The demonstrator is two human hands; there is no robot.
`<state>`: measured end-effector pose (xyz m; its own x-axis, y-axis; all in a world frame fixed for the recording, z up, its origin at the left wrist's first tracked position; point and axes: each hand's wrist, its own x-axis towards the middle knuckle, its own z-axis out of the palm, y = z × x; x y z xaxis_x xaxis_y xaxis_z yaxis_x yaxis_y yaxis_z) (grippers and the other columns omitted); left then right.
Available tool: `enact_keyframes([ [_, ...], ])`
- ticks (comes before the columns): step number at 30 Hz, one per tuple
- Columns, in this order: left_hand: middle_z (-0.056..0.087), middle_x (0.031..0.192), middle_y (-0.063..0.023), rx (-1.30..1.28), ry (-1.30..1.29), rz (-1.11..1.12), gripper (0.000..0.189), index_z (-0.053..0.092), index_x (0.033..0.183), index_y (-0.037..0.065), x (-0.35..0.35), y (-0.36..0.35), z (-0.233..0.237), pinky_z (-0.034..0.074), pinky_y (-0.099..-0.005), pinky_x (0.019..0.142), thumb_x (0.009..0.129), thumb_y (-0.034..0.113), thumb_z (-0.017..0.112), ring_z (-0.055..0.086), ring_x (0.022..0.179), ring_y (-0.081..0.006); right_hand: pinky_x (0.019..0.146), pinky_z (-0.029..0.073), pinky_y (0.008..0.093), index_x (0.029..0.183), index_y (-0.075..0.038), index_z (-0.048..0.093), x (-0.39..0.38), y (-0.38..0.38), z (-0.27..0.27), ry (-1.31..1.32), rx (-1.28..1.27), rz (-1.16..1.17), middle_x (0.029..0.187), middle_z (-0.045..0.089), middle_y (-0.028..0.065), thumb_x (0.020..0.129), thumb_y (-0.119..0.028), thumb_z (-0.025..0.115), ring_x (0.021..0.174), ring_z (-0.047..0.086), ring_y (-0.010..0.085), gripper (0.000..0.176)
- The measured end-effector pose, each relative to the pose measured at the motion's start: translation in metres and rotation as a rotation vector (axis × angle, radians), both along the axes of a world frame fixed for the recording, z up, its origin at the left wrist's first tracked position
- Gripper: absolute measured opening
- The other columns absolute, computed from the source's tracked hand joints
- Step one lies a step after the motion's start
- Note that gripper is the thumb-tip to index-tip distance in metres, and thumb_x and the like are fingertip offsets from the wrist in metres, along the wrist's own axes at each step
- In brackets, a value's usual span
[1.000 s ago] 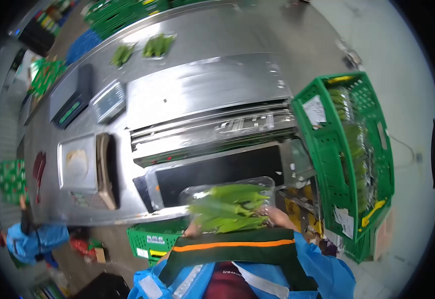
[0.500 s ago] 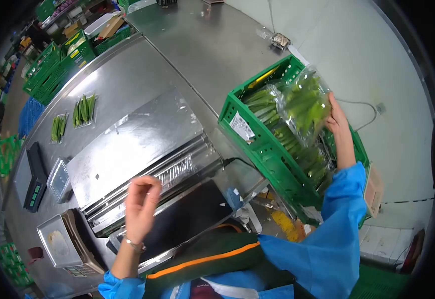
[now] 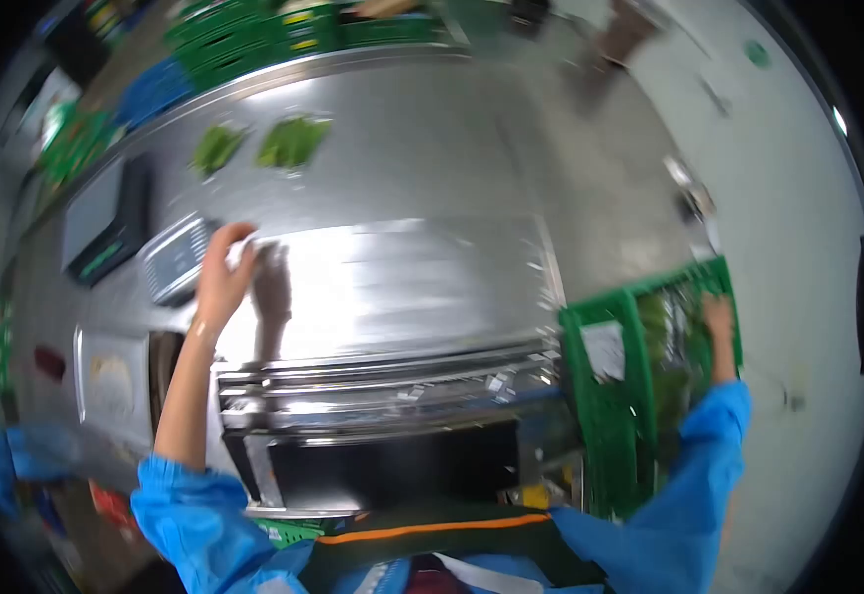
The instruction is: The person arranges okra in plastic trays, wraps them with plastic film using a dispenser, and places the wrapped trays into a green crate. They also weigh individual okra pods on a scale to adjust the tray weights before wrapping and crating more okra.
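My left hand is raised over the left end of the steel work surface, its thumb and fingers apart. Close beside it sits a stack of clear plastic trays. My right hand reaches into the green crate at the right, against clear bags of green vegetables. Its fingers are smeared by motion, so I cannot tell whether it grips a bag. Two clear packs of long green vegetables, a smaller pack and a larger pack, lie at the back of the table.
A wrapping machine with metal rollers and a black plate stands before me. On the left are a dark scale and another with a metal pan. Green crates line the far edge; a pale wall bounds the right.
My view has swung, so the table now sits squarer. My left hand has moved from the rollers toward the plastic trays. My right hand, earlier at a raised bag, is lower in the crate.
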<state>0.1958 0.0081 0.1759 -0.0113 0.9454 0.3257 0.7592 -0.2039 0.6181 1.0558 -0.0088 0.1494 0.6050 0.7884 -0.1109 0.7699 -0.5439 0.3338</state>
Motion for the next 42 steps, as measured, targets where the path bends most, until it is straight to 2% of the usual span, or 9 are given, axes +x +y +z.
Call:
enact_keyframes([
  [1,0.059,0.106,-0.0127,-0.011,0.117,-0.017,0.025,0.056,0.106,0.004,-0.011,0.009,0.002,0.041,-0.036,0.087,0.083,0.014,0.057,0.054,0.103,-0.0275,0.098,0.034,0.0432,0.128,-0.004,0.043,0.044,0.03,-0.008,0.098,0.635,0.121,0.131,0.042,0.0214,0.09,-0.037,0.042,0.116,0.044,0.0374,0.051],
  [3,0.06,0.105,-0.0155,-0.006,0.358,-0.012,0.031,0.057,0.109,0.006,-0.033,0.023,-0.014,0.039,-0.0389,0.09,0.086,0.026,0.053,0.053,0.104,-0.031,0.092,0.041,0.0365,0.121,-0.003,0.05,-0.066,0.102,0.065,0.42,0.87,0.475,0.124,0.05,0.0161,0.09,-0.031,0.046,0.108,0.052,0.0277,0.042],
  [5,0.061,0.105,-0.0152,-0.307,0.398,0.012,0.034,0.059,0.109,0.007,-0.042,0.035,-0.02,0.038,-0.0395,0.09,0.089,0.032,0.048,0.055,0.098,-0.0315,0.083,0.045,0.0288,0.115,-0.002,0.053,-0.285,0.139,0.126,0.987,0.784,0.514,0.112,0.058,0.0101,0.09,-0.025,0.05,0.096,0.058,0.0174,0.035],
  [11,0.062,0.097,-0.0133,-0.424,0.319,-0.116,0.037,0.064,0.1,0.01,-0.061,0.049,-0.044,0.039,-0.0393,0.086,0.092,0.036,0.039,0.052,0.093,-0.0329,0.063,0.055,0.0273,0.111,-0.006,0.053,-0.649,0.24,-0.01,1.402,-0.238,0.398,0.098,0.058,0.006,0.087,-0.027,0.055,0.081,0.059,0.0126,0.032],
  [15,0.061,0.097,-0.0111,-0.338,0.332,-0.114,0.033,0.063,0.1,0.011,-0.06,0.043,-0.039,0.043,-0.0401,0.082,0.091,0.035,0.043,0.051,0.092,-0.0316,0.067,0.057,0.0452,0.111,0.007,0.044,-0.772,0.289,-0.113,1.632,-0.214,0.039,0.108,0.048,0.0201,0.084,-0.016,0.051,0.093,0.059,0.0347,0.036],
  [24,0.062,0.103,-0.0112,-0.341,0.122,-0.204,0.035,0.06,0.11,0.007,-0.071,0.046,-0.043,0.043,-0.0366,0.086,0.09,0.034,0.048,0.054,0.095,-0.0283,0.055,0.058,0.0381,0.09,0.005,0.048,-0.732,0.315,-0.131,1.521,-0.298,0.081,0.08,0.056,0.016,0.077,-0.001,0.052,0.066,0.063,0.0269,0.014],
  [29,0.057,0.117,-0.0171,-0.662,-0.343,-0.096,0.042,0.055,0.117,0.003,-0.106,0.099,-0.04,0.041,-0.0329,0.094,0.088,0.033,0.051,0.054,0.109,-0.0265,0.055,0.059,0.0345,0.097,0.001,0.05,-0.647,0.311,-0.115,1.57,0.194,0.002,0.083,0.055,0.0122,0.08,-0.002,0.051,0.069,0.063,0.0228,0.018],
  [36,0.047,0.128,-0.0196,-0.563,0.062,0.016,0.046,0.043,0.126,-0.002,-0.105,0.224,-0.131,0.035,-0.033,0.101,0.083,0.014,0.047,0.046,0.118,-0.0303,0.064,0.059,0.0418,0.098,0.01,0.046,-0.658,0.298,-0.108,1.548,-0.313,-0.099,0.089,0.054,0.0191,0.082,-0.004,0.05,0.087,0.062,0.0308,0.021],
  [42,0.054,0.117,-0.021,-0.639,0.23,0.096,0.046,0.045,0.124,-0.003,-0.085,0.292,-0.142,0.041,-0.0334,0.093,0.08,0.009,0.048,0.054,0.107,-0.032,0.064,0.059,0.037,0.089,0.008,0.049,-0.669,0.291,-0.127,1.667,-0.197,-0.116,0.086,0.057,0.0158,0.083,-0.003,0.049,0.071,0.065,0.0251,0.013],
])
